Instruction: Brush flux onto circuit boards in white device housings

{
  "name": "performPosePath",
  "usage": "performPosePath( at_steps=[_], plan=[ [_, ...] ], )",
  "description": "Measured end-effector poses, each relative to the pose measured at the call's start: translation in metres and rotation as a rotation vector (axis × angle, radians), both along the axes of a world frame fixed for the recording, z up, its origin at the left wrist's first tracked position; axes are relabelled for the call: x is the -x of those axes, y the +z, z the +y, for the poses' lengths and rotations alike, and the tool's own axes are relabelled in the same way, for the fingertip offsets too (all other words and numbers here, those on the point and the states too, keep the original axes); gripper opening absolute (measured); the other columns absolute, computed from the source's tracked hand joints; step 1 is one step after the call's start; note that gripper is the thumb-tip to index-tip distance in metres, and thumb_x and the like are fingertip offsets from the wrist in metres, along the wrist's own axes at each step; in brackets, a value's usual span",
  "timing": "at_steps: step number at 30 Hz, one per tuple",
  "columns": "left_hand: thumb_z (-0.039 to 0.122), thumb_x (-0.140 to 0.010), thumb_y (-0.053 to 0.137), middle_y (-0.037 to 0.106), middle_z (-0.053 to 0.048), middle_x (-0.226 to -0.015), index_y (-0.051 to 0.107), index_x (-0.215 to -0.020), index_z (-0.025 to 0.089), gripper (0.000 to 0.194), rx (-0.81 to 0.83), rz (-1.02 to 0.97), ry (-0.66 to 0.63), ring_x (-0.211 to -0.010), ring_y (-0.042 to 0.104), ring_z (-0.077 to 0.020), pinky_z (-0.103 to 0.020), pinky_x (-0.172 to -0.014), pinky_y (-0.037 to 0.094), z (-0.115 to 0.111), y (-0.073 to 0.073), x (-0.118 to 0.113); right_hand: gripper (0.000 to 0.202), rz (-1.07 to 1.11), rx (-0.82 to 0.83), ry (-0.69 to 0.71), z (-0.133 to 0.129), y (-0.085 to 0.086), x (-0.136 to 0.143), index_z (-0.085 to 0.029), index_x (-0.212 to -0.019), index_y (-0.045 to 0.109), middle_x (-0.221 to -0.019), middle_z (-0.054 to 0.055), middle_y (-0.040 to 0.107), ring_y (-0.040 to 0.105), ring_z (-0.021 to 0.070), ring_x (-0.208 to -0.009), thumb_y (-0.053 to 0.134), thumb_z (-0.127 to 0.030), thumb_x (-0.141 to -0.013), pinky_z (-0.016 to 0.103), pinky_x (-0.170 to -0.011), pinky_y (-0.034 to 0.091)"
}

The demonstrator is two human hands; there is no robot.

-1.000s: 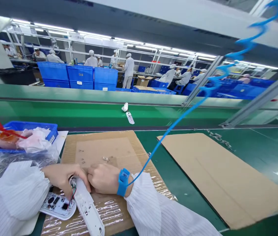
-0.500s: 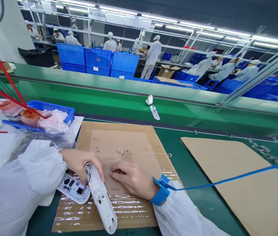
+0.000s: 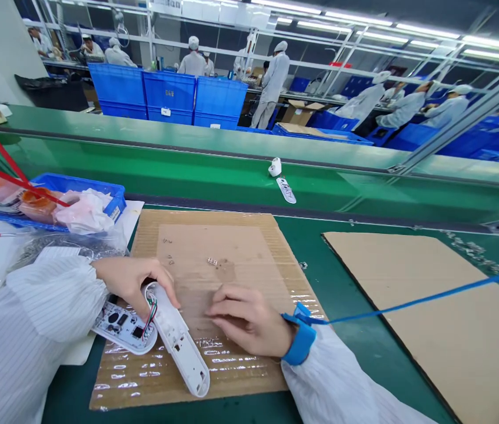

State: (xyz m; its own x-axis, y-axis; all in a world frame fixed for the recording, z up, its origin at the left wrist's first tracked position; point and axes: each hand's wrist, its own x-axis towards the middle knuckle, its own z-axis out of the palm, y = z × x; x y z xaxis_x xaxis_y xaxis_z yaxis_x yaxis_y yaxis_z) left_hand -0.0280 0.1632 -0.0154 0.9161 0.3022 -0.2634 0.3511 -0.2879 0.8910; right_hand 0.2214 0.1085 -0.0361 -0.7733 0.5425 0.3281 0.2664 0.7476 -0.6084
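Observation:
My left hand (image 3: pixel 132 282) grips the top end of a long white plastic housing (image 3: pixel 183 347), its hollow inner side facing up. Thin coloured wires (image 3: pixel 151 312) run from it to a white circuit board (image 3: pixel 121 330), which sits in a rounded shell tilted beside it. My right hand (image 3: pixel 249 321), wearing a blue wrist strap (image 3: pixel 300 341), hovers low over the cardboard, fingers curled and tips close to the thumb. Anything between those tips is too small to make out. Small metal pieces (image 3: pixel 212 261) lie on the cardboard mat (image 3: pixel 249 377) beyond my hands.
A blue tray (image 3: pixel 117 206) holding orange-stained containers and tissue stands at left, beside a clear bag (image 3: pixel 86 244). Another cardboard sheet (image 3: pixel 417 282) lies right; a blue cord (image 3: pixel 408 303) crosses above it. A white part and board (image 3: pixel 285 190) rest on the green conveyor (image 3: pixel 188 171).
My right hand has shifted slightly right, away from the housing, its fingers still curled. My left hand keeps hold of the housing. The camera view has tilted a little.

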Motion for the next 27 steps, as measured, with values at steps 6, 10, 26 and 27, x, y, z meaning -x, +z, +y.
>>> performPosePath(
  at_steps=[6, 10, 26, 27],
  plan=[
    [0.021, -0.055, 0.07, 0.06, -0.003, -0.086, 0.062, -0.097, 0.021, 0.042, 0.019, 0.015, 0.015, -0.078, 0.055, -0.0194, -0.026, -0.068, 0.041, -0.001, 0.001, -0.002, 0.015, -0.231, 0.027, 0.232, 0.003, 0.007, 0.002, -0.012, -0.084, 0.057, -0.082, 0.006, 0.057, 0.051, 0.0113, -0.073, 0.05, -0.022, -0.075, 0.023, -0.064, 0.043],
    [0.018, -0.055, 0.07, 0.06, -0.003, -0.089, 0.062, -0.098, 0.02, 0.044, 0.013, 0.02, 0.012, -0.079, 0.054, -0.0199, -0.027, -0.07, 0.041, -0.001, 0.002, -0.002, 0.017, -0.387, -0.257, 0.246, -0.004, 0.007, 0.01, -0.012, -0.076, 0.058, -0.076, 0.004, 0.056, 0.048, 0.0126, -0.07, 0.041, -0.015, -0.077, 0.024, -0.06, 0.039],
    [0.014, -0.058, 0.068, 0.06, -0.003, -0.093, 0.06, -0.1, 0.02, 0.043, 0.008, 0.032, 0.024, -0.084, 0.054, -0.0201, -0.027, -0.072, 0.041, -0.003, 0.006, -0.005, 0.007, -0.573, -0.216, -0.107, -0.01, 0.011, 0.007, -0.013, -0.071, 0.056, -0.076, 0.002, 0.055, 0.049, 0.0111, -0.064, 0.049, -0.015, -0.073, 0.022, -0.05, 0.031],
    [0.014, -0.058, 0.068, 0.06, -0.003, -0.093, 0.06, -0.1, 0.019, 0.042, 0.006, 0.031, 0.024, -0.084, 0.054, -0.0201, -0.027, -0.072, 0.041, -0.003, 0.006, -0.005, 0.007, -0.567, -0.181, -0.109, -0.009, 0.011, 0.006, -0.014, -0.071, 0.056, -0.077, 0.002, 0.055, 0.048, 0.0103, -0.064, 0.049, -0.013, -0.073, 0.021, -0.051, 0.032]
  ],
)
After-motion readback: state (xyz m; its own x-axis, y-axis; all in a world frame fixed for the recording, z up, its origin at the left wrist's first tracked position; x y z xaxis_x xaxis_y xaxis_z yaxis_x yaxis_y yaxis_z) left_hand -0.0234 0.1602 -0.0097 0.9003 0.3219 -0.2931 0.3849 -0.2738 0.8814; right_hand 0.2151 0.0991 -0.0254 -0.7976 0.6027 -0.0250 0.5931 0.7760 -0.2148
